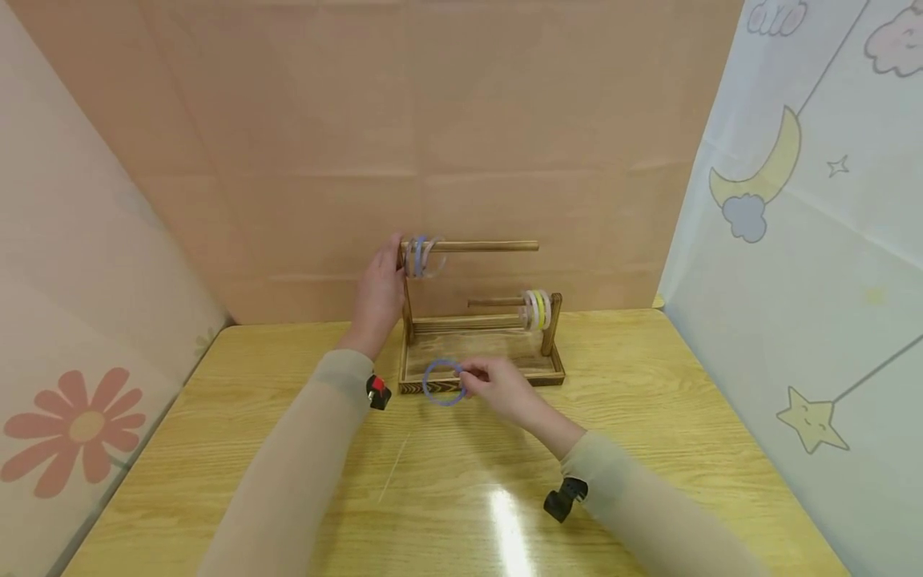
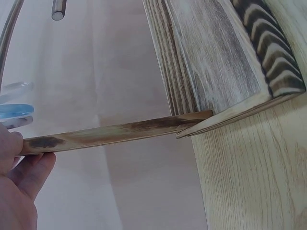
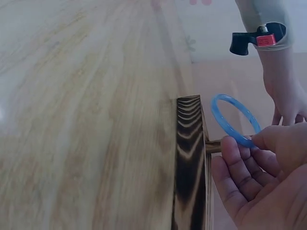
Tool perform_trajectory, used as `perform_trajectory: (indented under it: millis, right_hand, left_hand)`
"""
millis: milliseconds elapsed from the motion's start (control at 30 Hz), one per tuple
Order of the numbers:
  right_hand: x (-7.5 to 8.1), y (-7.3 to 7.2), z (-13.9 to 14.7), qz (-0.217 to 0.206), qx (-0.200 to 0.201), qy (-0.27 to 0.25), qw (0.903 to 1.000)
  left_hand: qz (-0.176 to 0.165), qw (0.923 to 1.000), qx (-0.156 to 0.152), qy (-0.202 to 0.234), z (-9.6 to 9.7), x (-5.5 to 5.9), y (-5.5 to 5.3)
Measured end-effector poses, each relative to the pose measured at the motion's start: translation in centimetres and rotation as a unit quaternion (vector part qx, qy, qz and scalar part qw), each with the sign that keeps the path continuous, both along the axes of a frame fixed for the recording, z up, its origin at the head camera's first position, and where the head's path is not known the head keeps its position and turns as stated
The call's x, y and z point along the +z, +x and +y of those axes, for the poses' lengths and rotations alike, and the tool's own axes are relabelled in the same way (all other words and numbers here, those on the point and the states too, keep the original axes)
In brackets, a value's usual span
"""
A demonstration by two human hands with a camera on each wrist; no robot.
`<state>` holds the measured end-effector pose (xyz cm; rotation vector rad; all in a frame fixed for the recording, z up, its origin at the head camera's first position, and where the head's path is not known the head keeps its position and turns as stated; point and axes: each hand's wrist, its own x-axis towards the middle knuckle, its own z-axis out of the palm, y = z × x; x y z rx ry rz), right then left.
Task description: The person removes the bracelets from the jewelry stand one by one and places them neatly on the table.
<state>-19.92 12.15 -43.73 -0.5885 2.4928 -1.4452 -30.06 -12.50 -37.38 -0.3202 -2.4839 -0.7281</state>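
A two-tier wooden bangle stand (image 1: 490, 246) with a tray base stands at the back of the table. My left hand (image 1: 380, 296) holds the top of its left post (image 2: 105, 136), fingers and thumb on either side. Several bangles (image 1: 420, 258), one of them blue, hang on the upper rod close to that hand. Between thumb and fingertips, my right hand (image 1: 497, 389) pinches a translucent blue bangle (image 3: 218, 115). This bangle is held up in front of the tray's front edge (image 3: 189, 158), and its opening shows clearly.
White and yellow bangles (image 1: 539, 311) sit on the lower rod, against the right post (image 1: 552, 328). Behind the stand rises a brown backdrop (image 1: 324, 160). Printed white panels (image 1: 808, 280) flank the wood-grain table (image 1: 274, 401).
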Motion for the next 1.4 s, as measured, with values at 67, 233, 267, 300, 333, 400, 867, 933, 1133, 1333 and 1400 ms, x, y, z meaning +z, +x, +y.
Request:
perform_trajectory:
  millis: [67, 233, 267, 300, 333, 400, 867, 933, 1133, 1333, 1400]
  right_hand:
    - [-0.5, 0.0, -0.4, -0.005, 0.009, 0.000, 0.9999]
    - [-1.6, 0.0, -1.4, -0.021, 0.024, 0.000, 0.9995]
    - [-1.8, 0.0, -1.5, -0.024, 0.027, -0.002, 0.9994]
    - [-2.0, 0.1, -1.7, -0.028, 0.029, -0.003, 0.9992]
    - [-2.1, 0.1, -1.8, -0.032, 0.032, -0.005, 0.9989]
    - [-2.4, 0.1, -2.0, -0.039, 0.036, 0.001, 0.9986]
    - [-2.7, 0.7, -2.7, -0.075, 0.054, 0.027, 0.9954]
    - [-2.7, 0.8, -2.8, -0.077, 0.050, 0.030, 0.9953]
    - [-2.9, 0.6, -2.9, -0.092, 0.032, 0.025, 0.9949]
    - [-2.9, 0.6, -3.1, -0.084, 0.017, 0.052, 0.9949]
    - [-3.0, 0.5, -3.3, -0.068, 0.018, 0.068, 0.9952]
  left_hand:
    - [-0.002, 1.0000, 0.003, 0.002, -0.1, 0.0, 0.0]
    - [-0.007, 0.9999, 0.007, 0.001, -0.2, 0.0, 0.1]
    - [-0.008, 0.9999, 0.008, 0.000, -0.2, 0.0, 0.1]
    - [-0.008, 0.9999, 0.008, 0.000, -0.2, 0.0, 0.2]
    - [-0.009, 0.9999, 0.008, -0.001, -0.2, 0.0, 0.2]
    - [-0.010, 0.9999, 0.009, -0.001, -0.2, 0.0, 0.2]
    - [0.009, 1.0000, 0.002, -0.004, -0.4, -0.1, 0.3]
    - [0.011, 0.9999, 0.002, -0.003, -0.4, -0.1, 0.4]
    - [0.017, 0.9998, 0.003, -0.006, -0.4, -0.1, 0.3]
    - [0.013, 0.9999, 0.003, -0.010, -0.3, -0.2, 0.2]
    - [0.012, 0.9999, 0.002, -0.010, -0.3, -0.1, 0.3]
